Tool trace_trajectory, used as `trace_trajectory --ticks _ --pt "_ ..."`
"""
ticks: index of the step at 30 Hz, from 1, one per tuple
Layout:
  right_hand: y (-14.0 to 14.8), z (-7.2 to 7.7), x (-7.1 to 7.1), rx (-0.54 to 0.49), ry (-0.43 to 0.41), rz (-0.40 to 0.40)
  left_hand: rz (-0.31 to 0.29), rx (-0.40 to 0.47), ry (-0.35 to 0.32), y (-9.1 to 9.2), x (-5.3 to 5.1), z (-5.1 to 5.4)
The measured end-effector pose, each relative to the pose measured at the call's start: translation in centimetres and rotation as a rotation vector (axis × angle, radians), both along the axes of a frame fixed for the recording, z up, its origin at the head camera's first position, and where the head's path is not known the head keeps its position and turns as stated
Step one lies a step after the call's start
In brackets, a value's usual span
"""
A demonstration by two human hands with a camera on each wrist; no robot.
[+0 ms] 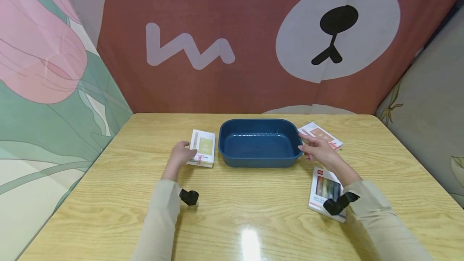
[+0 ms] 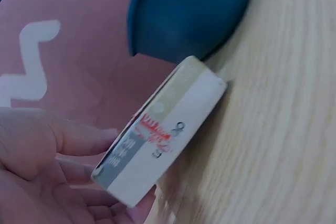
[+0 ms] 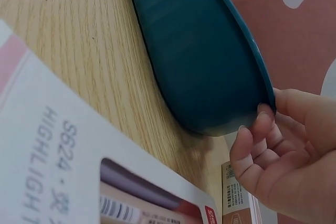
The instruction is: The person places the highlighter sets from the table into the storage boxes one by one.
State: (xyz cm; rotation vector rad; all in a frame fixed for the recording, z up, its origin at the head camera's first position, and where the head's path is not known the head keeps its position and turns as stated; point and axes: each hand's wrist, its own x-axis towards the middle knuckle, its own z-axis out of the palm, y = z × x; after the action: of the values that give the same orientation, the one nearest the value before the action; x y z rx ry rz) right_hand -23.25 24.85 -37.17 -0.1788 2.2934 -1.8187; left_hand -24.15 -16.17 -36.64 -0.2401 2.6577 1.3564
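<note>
A dark blue rectangular tub [image 1: 259, 162] stands on the table. At its right end the right hand [image 1: 319, 151] pinches the rim between thumb and fingers; the right wrist view shows this hand [image 3: 289, 150] on the edge of the tub [image 3: 205, 61]. Left of the tub lies a white box with a yellow-green panel [image 1: 205, 147]. The left hand [image 1: 180, 157] grips that box at its left side, thumb on top. In the left wrist view the box [image 2: 163, 135] is tilted between the thumb and fingers of the left hand [image 2: 58, 166], its corner close to the tub [image 2: 189, 14].
Behind the right hand lies a white box with an orange panel [image 1: 320, 133]. Nearer, under the right wrist, lies a white box of highlighters [image 1: 316, 200], seen large in the right wrist view [image 3: 63, 129]. A printed cloth [image 1: 188, 88] hangs behind the wooden table [image 1: 232, 204].
</note>
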Motion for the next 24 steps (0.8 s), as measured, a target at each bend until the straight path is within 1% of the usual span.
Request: trace_trajectory --ticks 5,8,10,18,21,24 --pt "0.05 0.05 -0.02 -0.012 -0.04 -0.014 0.027 0.173 -0.023 -0.59 -0.14 -0.07" --pt "0.01 0.11 0.0 -0.013 -0.044 -0.02 0.049 0.241 -0.02 -0.69 -0.23 -0.1" --pt "-0.08 0.18 0.08 -0.017 -0.048 -0.027 0.053 0.276 -0.021 -0.76 -0.27 -0.14" --pt "-0.31 0.36 0.3 -0.012 -0.051 -0.032 0.102 0.358 -0.045 -0.7 -0.16 -0.13" --pt "-0.29 0.38 0.34 -0.016 -0.056 -0.029 0.107 0.385 -0.035 -0.62 -0.15 -0.04" --pt "-0.36 0.43 0.34 -0.018 -0.059 -0.024 0.111 0.403 -0.008 -0.61 -0.14 0.07"
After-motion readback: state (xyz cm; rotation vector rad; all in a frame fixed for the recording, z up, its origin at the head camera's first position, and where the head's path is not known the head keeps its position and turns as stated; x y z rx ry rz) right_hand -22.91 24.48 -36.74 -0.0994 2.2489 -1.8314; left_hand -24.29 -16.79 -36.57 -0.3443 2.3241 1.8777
